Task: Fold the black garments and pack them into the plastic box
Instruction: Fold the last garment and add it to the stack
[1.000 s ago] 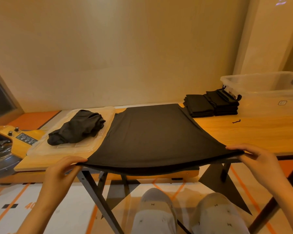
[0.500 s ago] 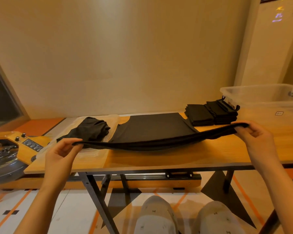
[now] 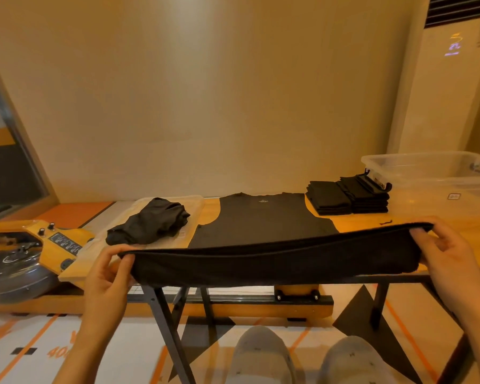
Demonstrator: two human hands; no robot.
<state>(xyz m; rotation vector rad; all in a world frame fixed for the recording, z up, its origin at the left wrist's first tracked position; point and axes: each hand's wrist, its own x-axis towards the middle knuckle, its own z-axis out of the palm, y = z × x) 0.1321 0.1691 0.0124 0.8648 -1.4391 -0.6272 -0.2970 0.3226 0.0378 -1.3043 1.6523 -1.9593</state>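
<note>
Gripping one garment (image 3: 275,267), two hands (image 3: 108,275) (image 3: 449,253)

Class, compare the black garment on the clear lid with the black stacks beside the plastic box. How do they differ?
The garment lies crumpled in a heap; the stacks are folded flat and square. The garment rests on the clear lid; the stacks sit on the table. Both are black and outside the plastic box.

Beige wall (image 3: 205,92) behind a wooden table (image 3: 352,221), white orange-striped floor (image 3: 139,356) below
</note>
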